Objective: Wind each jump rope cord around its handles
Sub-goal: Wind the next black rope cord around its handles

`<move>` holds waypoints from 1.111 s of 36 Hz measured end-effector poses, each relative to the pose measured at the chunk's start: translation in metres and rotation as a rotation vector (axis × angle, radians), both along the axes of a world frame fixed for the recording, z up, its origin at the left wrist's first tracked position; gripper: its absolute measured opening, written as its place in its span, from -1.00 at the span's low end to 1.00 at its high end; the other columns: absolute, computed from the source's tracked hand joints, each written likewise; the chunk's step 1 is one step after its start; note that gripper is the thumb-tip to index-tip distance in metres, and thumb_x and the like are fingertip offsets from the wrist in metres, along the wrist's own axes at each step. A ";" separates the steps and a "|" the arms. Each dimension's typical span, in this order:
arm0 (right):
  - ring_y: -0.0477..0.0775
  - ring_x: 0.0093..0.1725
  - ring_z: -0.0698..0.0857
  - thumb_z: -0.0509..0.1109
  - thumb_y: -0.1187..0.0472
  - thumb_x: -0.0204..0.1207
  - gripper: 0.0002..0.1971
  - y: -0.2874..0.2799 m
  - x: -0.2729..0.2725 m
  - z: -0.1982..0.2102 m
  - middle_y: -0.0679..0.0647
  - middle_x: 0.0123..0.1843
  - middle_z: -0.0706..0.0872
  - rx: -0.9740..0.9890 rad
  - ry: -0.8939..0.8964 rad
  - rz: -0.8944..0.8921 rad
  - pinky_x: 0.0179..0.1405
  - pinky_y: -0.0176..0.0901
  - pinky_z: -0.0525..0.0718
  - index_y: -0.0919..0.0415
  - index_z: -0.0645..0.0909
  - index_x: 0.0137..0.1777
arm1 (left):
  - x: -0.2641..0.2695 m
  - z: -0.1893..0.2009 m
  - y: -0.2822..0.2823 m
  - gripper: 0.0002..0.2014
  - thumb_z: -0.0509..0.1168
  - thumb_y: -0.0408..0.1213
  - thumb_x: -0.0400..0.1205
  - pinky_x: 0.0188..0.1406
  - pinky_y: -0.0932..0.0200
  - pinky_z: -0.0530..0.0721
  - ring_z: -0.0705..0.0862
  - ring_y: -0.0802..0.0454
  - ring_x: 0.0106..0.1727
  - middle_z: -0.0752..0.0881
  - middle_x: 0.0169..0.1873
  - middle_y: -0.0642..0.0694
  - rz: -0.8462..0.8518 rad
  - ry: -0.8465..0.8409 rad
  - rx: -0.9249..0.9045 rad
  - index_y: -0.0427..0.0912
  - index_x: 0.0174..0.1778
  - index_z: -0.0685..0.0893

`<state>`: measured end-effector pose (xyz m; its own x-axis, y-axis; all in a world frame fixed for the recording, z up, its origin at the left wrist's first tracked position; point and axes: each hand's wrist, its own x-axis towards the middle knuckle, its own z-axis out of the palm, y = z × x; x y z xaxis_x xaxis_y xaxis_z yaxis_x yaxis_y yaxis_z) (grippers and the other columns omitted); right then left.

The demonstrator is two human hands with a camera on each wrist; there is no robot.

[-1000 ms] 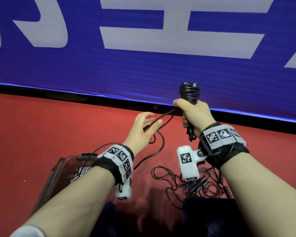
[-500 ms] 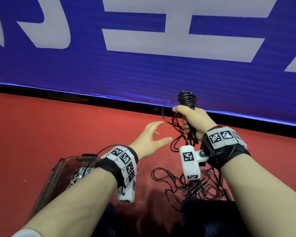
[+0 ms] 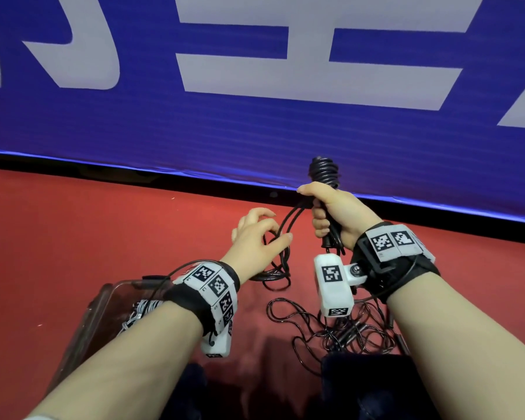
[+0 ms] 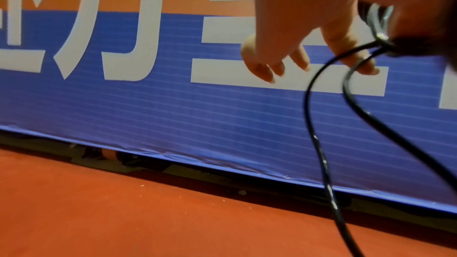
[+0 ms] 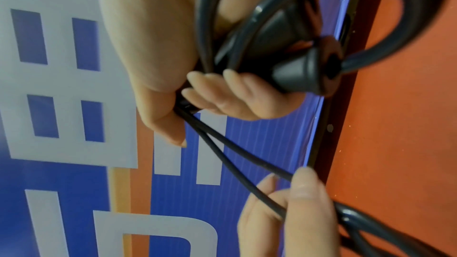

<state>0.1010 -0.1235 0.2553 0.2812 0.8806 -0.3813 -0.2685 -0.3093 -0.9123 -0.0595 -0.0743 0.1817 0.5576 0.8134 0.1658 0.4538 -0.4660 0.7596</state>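
My right hand point(image 3: 337, 207) grips a black jump rope's handles point(image 3: 331, 237) upright in a fist. Several turns of black cord point(image 3: 323, 171) are wound round their top end. In the right wrist view a flared handle end point(image 5: 296, 77) sticks out past the curled fingers. Two loose strands of the cord point(image 3: 285, 221) run down and left from that fist. My left hand point(image 3: 255, 237) is at these strands, thumb and fingers curled round them; the thumb point(image 5: 306, 187) presses one strand. The strands point(image 4: 319, 144) hang on toward the floor.
A tangled heap of black ropes point(image 3: 346, 331) lies on the red floor below my right wrist. At lower left stands a clear plastic box point(image 3: 97, 313) with a whitish rope point(image 3: 140, 310) inside. A blue banner wall point(image 3: 255, 131) closes the far side. Dark trouser knees point(image 3: 370, 386) fill the bottom.
My left hand let the cord go, opened, then moved back right and curled round the loose strands. The right hand has kept hold of the handles, dipping slightly.
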 end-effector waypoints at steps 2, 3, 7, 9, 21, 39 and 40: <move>-0.05 -0.65 0.22 0.49 0.10 0.47 -0.63 0.000 0.001 0.000 -0.01 -0.57 0.28 -0.003 0.003 -0.002 -0.62 -0.27 0.19 0.11 0.34 -0.36 | 0.001 0.003 0.001 -0.83 0.46 -0.22 0.55 0.23 0.21 0.46 0.43 0.17 0.30 0.36 0.26 0.03 -0.020 -0.154 -0.168 -0.13 -0.05 0.61; -0.05 -0.64 0.22 0.49 0.11 0.47 -0.64 0.000 0.000 -0.001 -0.01 -0.58 0.28 -0.004 0.000 0.000 -0.62 -0.27 0.19 0.11 0.34 -0.36 | 0.001 0.006 0.001 -0.74 0.48 -0.29 0.53 0.19 0.27 0.52 0.45 0.15 0.31 0.31 0.27 0.01 -0.028 -0.204 -0.224 -0.09 0.05 0.56; -0.04 -0.63 0.23 0.50 0.11 0.46 -0.64 0.000 -0.001 -0.001 0.00 -0.58 0.30 0.000 -0.016 0.005 -0.59 -0.24 0.19 0.10 0.35 -0.36 | 0.001 0.010 0.003 -0.53 0.47 -0.49 0.49 0.24 0.30 0.56 0.47 0.08 0.39 0.26 0.29 0.02 -0.061 -0.263 -0.325 -0.07 0.19 0.43; -0.03 -0.62 0.23 0.50 0.12 0.46 -0.66 0.000 -0.001 -0.002 0.00 -0.58 0.30 -0.002 -0.029 -0.007 -0.58 -0.24 0.20 0.11 0.37 -0.36 | 0.000 0.010 0.003 -0.56 0.44 -0.49 0.50 0.40 0.21 0.48 0.46 0.07 0.39 0.28 0.26 0.03 -0.101 -0.208 -0.271 -0.10 0.19 0.43; -0.03 -0.65 0.23 0.53 0.15 0.38 -0.74 0.005 0.003 -0.013 0.03 -0.54 0.29 -0.061 -0.072 -0.205 -0.62 -0.31 0.21 0.16 0.46 -0.16 | -0.004 0.010 0.003 -0.80 0.40 -0.04 0.55 0.16 0.20 0.20 0.34 0.06 0.16 0.56 -0.02 0.06 0.079 0.214 0.124 -0.08 -0.04 0.69; 0.05 -0.69 0.38 0.56 0.14 0.27 -0.70 0.012 0.026 -0.054 0.03 -0.74 0.42 -0.217 -0.272 -0.425 -0.57 -0.23 0.36 0.21 0.48 -0.44 | -0.009 0.021 -0.004 -0.27 0.11 -0.48 0.62 0.42 0.16 0.51 0.50 0.14 0.44 0.16 0.59 -0.03 -0.408 0.347 -0.151 -0.17 0.70 -0.05; 0.05 -0.69 0.39 0.55 0.14 0.26 -0.70 0.012 0.027 -0.057 0.02 -0.76 0.42 -0.233 -0.288 -0.429 -0.56 -0.23 0.37 0.21 0.48 -0.45 | -0.009 0.022 -0.005 -0.27 0.10 -0.46 0.63 0.45 0.18 0.47 0.45 0.09 0.49 0.12 0.62 -0.03 -0.404 0.383 -0.122 -0.17 0.70 -0.05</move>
